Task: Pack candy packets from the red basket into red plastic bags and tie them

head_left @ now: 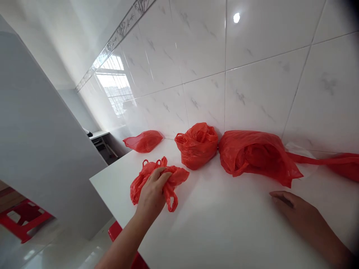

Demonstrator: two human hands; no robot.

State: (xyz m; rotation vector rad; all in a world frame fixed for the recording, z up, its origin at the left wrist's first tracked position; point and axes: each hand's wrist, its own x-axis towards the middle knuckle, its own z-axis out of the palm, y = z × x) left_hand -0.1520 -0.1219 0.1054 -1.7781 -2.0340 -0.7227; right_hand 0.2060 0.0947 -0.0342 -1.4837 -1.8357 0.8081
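Observation:
My left hand (155, 190) is closed on a crumpled red plastic bag (177, 176) near the table's left end. One loop handle hangs below my fingers, and more bunched red plastic (138, 186) lies against the hand's far side; I cannot tell if it is the same bag. Over the right part of the table, my right hand (294, 207) is loosely curled with a gap between thumb and fingers, and no object shows in it. Nearest to it is a large red plastic bag (258, 153), its mouth facing the front and more red plastic inside.
Along the tiled wall (202, 48) stand a full red bag (198, 145) and a flatter red bag (144, 141). Farther right are a clear plastic bag (308, 168) and another red bag (343, 166). Red stools (25, 220) are below the white table (213, 228); a grey partition (47, 123) rises left.

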